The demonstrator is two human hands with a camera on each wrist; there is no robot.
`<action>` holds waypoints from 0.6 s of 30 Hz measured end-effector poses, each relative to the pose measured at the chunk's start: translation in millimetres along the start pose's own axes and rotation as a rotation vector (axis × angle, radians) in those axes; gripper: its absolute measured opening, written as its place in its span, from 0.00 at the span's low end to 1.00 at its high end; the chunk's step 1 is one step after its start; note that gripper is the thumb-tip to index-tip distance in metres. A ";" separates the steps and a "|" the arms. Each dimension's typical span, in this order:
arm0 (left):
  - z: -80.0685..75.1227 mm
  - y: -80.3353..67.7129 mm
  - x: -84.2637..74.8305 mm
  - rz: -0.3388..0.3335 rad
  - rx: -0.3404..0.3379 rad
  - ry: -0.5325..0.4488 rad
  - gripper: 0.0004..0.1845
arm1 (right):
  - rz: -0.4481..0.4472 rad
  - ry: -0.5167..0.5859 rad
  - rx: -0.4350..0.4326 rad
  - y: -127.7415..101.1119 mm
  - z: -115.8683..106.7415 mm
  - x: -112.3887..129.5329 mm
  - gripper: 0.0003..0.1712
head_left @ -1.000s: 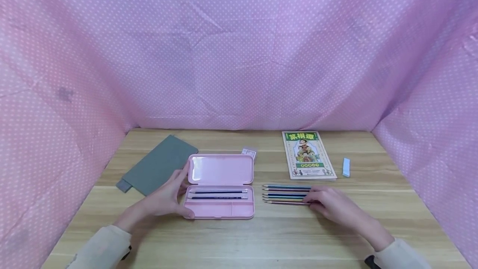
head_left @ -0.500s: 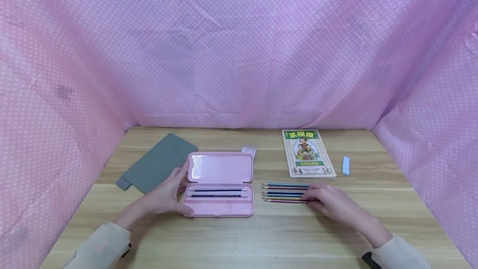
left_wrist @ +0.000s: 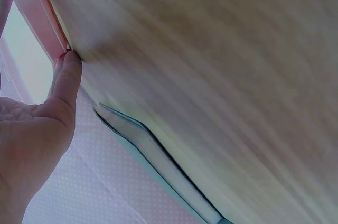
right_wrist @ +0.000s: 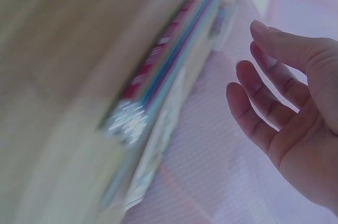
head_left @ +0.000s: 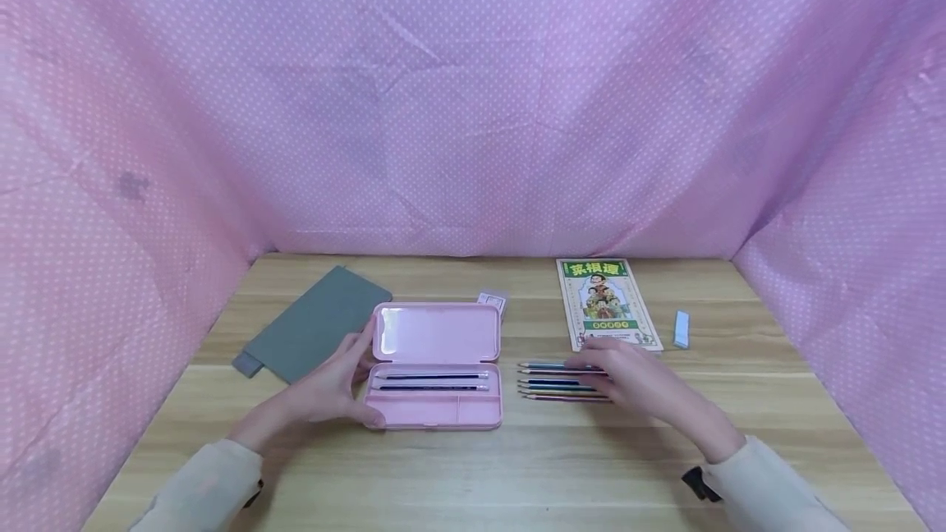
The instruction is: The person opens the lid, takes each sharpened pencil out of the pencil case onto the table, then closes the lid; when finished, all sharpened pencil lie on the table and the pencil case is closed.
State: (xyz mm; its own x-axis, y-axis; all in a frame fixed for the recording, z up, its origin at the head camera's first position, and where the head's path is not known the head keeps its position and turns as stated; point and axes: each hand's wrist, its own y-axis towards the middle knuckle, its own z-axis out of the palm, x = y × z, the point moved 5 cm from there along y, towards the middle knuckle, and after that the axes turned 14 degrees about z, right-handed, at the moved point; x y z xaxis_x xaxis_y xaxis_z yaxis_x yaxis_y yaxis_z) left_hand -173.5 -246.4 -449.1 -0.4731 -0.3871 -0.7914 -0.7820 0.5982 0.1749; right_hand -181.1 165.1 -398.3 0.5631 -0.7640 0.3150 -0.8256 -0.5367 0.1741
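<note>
Pencils: likely light, stiff, apt to roll; pinch mid-shaft. Left hand grips case, thumb to fingers; right hand empty, fingers loose, near pencils.

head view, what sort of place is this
It looks like a small screened-off workspace, probably indoors: pink polka-dot cloth hangs behind and on both sides of a wood-grain tabletop, which holds an open pink pencil case and a row of pencils.
</note>
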 end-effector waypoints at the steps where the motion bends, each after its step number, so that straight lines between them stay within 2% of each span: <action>1: 0.2 -0.3 0.8 -0.001 0.002 0.004 0.81 | -0.006 0.007 -0.001 3.9 -0.7 4.1 0.14; 7: -2.4 3.8 4.7 -0.003 0.007 0.010 0.82 | -0.013 0.055 0.070 31.4 0.3 28.3 0.14; 12: -4.3 8.5 7.2 -0.010 0.009 0.023 0.82 | -0.066 0.088 0.103 57.2 7.1 47.9 0.16; 18: -2.1 2.2 9.0 -0.019 0.016 0.028 0.83 | -0.090 0.150 0.214 86.3 39.3 78.1 0.15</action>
State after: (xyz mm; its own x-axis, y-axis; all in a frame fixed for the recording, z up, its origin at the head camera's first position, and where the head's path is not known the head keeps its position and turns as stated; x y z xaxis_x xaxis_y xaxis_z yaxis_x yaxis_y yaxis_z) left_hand -180.3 -250.1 -454.6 -0.4698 -0.4174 -0.7778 -0.7843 0.6018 0.1507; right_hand -207.0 45.1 -395.3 0.6093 -0.6567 0.4445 -0.7369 -0.6760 0.0114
